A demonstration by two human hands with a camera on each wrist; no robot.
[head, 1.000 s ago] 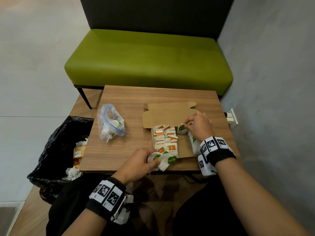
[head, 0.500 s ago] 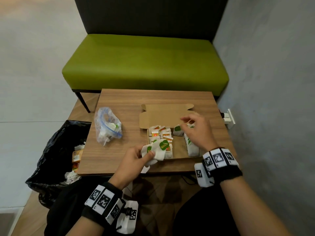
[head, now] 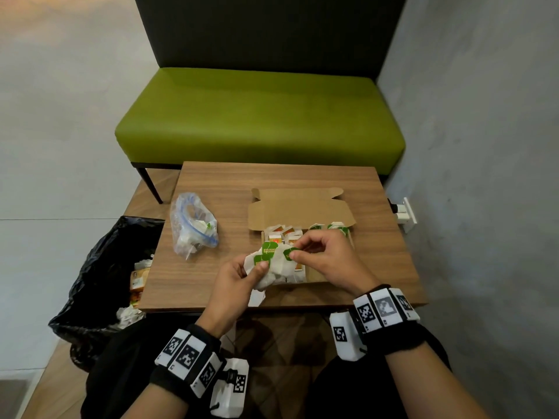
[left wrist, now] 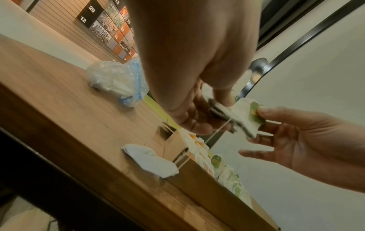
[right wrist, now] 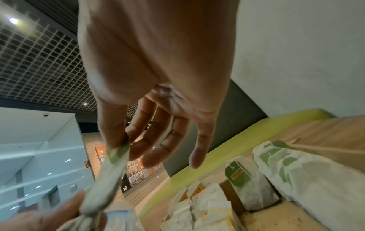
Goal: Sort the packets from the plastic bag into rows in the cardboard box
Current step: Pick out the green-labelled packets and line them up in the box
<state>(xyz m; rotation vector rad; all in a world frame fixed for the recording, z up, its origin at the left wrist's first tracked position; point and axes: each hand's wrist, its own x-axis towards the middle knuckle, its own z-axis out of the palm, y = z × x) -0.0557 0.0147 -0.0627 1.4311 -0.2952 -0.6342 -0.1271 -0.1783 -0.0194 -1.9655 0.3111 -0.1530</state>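
Above the open cardboard box's (head: 314,279) near edge, my left hand (head: 257,269) grips a bundle of white packets with green tags (head: 273,267). My right hand (head: 299,252) pinches the green tag of one packet (head: 287,254) at the bundle's top, thumb against forefinger (right wrist: 116,140), other fingers spread. In the left wrist view the thumb (left wrist: 262,111) lies on that tag. The box holds orange-marked packets (right wrist: 199,195) on the left and a row of green-tag packets (right wrist: 296,168) on the right. The plastic bag (head: 192,225) lies on the table's left part, some packets inside.
One white packet (left wrist: 150,159) lies on the wooden table (head: 211,285) beside the box's near left corner. The box's lid flap (head: 299,207) lies open toward the green bench (head: 260,122). A black rubbish bag (head: 99,267) stands left of the table; a grey wall is right.
My left hand lifted the bundle from the table's front edge to above the box. My right hand left the far row in the box and took hold of a packet in the bundle.
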